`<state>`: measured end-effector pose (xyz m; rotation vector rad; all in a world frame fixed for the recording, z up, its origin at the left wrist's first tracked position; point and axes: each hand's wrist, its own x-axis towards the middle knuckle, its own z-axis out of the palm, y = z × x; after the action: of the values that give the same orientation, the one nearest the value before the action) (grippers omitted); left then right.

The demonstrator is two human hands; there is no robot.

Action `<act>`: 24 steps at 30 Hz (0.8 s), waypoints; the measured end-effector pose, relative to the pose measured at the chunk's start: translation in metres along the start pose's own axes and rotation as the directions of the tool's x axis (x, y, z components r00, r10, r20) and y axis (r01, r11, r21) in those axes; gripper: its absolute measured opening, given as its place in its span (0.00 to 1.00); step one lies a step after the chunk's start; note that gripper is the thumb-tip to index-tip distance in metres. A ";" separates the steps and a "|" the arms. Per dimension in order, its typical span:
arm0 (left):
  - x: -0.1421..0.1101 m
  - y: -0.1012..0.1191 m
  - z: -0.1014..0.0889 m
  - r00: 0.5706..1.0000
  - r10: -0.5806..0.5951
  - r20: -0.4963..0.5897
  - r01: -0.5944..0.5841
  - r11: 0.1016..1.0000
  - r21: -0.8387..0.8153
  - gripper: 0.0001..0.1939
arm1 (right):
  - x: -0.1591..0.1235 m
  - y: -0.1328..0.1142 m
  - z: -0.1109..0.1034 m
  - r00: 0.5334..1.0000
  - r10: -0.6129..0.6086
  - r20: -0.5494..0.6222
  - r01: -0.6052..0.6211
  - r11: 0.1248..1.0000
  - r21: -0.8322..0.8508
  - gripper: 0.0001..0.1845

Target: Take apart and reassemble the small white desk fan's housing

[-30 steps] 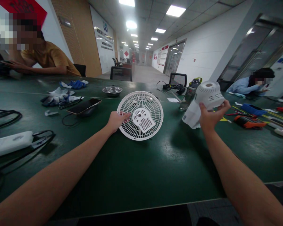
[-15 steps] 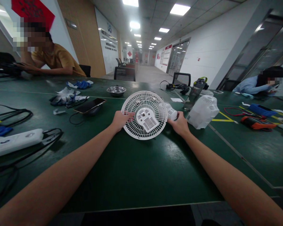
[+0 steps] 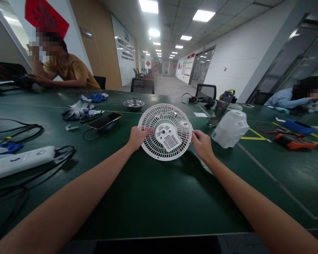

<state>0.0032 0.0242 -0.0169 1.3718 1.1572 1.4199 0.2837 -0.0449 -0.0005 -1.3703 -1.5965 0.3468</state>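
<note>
White fan grille (image 3: 165,132), over the counter (image 3: 159,204), between the 2 hands, vented disc facing the wearer. Left hand (image 3: 136,137): clamped on the near-side left rim. Right hand (image 3: 203,145): at the right rim, closure indeterminable.

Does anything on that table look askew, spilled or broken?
No spill or breakage shows. The phone sits tilted on a dark object, and the gloves beside it lie crumpled in a heap.
</note>
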 end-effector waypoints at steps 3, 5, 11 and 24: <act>-0.001 0.001 0.000 1.000 0.030 0.003 -0.030 0.999 0.016 0.10 | -0.017 -0.016 0.020 0.922 0.248 0.298 -0.375 0.766 0.522 0.23; -0.001 0.001 0.000 0.999 0.042 -0.010 -0.042 0.999 0.021 0.09 | -0.025 -0.024 0.030 0.849 0.257 0.461 -0.521 0.552 0.651 0.19; -0.004 0.003 -0.003 0.988 0.152 -0.019 -0.148 0.981 0.126 0.10 | -0.034 -0.038 0.038 0.772 0.203 0.603 -0.632 0.353 0.690 0.17; 0.017 -0.008 -0.017 0.902 -0.278 0.330 0.386 0.862 -0.329 0.40 | -0.018 -0.018 0.012 0.997 0.061 0.047 -0.077 0.834 0.547 0.17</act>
<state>-0.0153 0.0411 -0.0209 0.9874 0.8284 1.0921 0.2616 -0.0623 -0.0015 -0.9742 -1.3234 0.8060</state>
